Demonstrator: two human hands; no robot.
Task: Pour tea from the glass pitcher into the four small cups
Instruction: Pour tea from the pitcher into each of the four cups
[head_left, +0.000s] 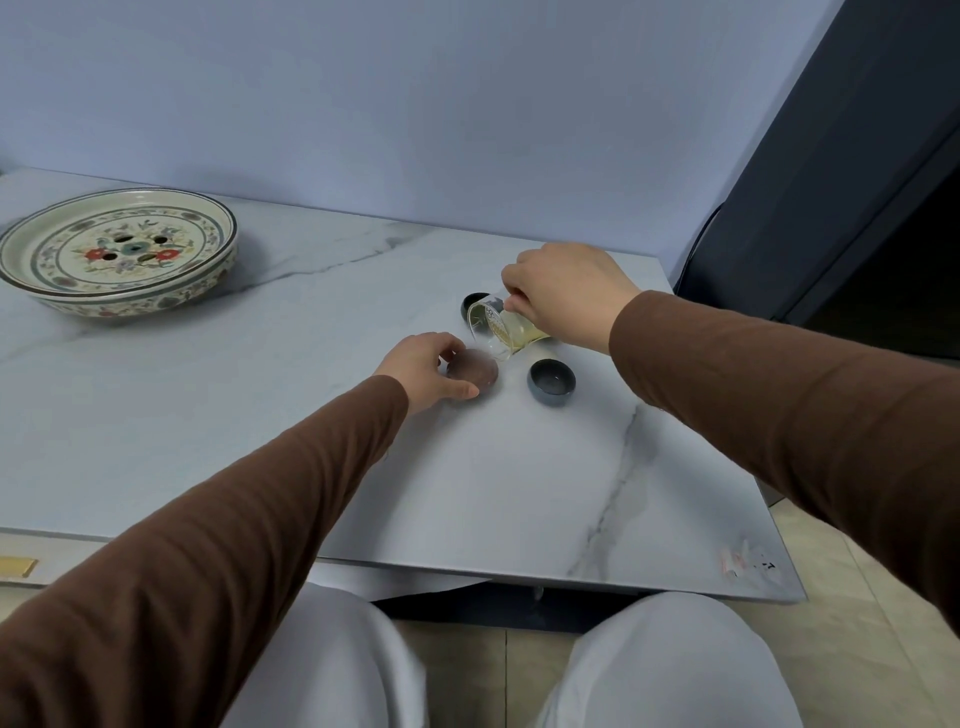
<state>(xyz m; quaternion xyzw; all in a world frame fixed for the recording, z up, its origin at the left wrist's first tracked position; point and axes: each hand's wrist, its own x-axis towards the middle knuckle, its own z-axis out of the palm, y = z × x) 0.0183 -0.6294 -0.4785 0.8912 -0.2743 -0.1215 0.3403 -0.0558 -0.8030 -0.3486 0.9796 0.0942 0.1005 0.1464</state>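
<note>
Three cups visible. My right hand (566, 293) pinches the tilted pitcher (506, 330), spout over the reddish cup (472, 370) steadied by my left hand (423, 371), fingers curled round it. Advisable: tip slowly, spout low.

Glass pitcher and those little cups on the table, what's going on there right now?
A person seated at a marble table is pouring tea. The right hand holds the glass pitcher tipped far over toward a reddish cup, which the left hand steadies. Pale yellow tea remains in the pitcher. Two dark cups are also visible: one behind the pitcher, one nearer on the right. A fourth cup is not in sight. A flowered dish sits far left, untouched.
</note>
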